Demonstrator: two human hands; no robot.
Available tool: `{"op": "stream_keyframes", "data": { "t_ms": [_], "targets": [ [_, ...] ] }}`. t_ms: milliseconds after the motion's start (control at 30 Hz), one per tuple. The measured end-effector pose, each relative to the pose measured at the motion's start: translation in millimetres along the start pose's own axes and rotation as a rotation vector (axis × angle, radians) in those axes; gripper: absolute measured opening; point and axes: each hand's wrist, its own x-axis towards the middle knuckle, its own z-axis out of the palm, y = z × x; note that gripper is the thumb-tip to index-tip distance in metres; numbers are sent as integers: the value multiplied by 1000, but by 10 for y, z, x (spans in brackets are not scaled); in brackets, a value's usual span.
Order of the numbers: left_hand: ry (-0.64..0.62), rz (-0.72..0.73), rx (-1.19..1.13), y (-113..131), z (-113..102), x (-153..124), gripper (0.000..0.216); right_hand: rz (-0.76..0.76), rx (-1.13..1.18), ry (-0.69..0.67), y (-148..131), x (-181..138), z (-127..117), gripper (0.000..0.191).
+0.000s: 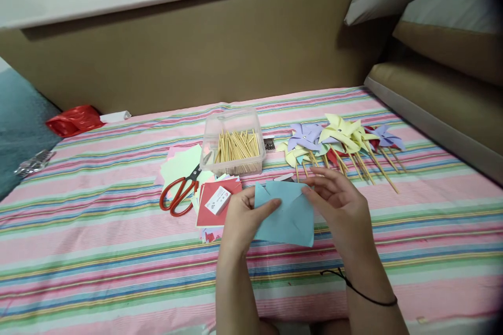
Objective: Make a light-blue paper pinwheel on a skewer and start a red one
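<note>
Left hand (239, 217), right hand (338, 204) pinching matte blue paper square (286, 214), creased flaps

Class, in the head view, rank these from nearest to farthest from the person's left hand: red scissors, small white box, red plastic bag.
1. small white box, just left of the left hand holding blue paper.
2. red scissors, further left.
3. red plastic bag, far left, at the back.

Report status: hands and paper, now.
Left hand and right hand both pinching blue paper over striped cloth. Red scissors, stick box, pinwheels beyond, untouched.
</note>
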Motion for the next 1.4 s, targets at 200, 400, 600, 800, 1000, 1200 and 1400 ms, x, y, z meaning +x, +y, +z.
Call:
{"op": "stream_keyframes", "data": {
  "t_ms": [200,400,600,800,1000,1200,1400],
  "targets": [
    [-12,-11,47,-4,-21,14,25,0,34,-2,40,28,-36,36],
    [-19,16,58,-19,-26,4,22,-66,-57,23,107,38,-63,36],
    [37,47,104,-35,-15,35,20,-562,-512,83,70,21,-4,23],
    [138,85,68,-36,74,57,19,-755,-536,37,7,-47,91,23],
    [110,103,-56,10,70,31,20,-693,-480,-100,77,-32,114,25],
    [53,104,-98,32,77,12,23,-665,-487,-113,84,-1,109,26],
    [24,97,-89,5,105,16,23,-609,-470,-121,78,-29,93,21]
  ]
}}
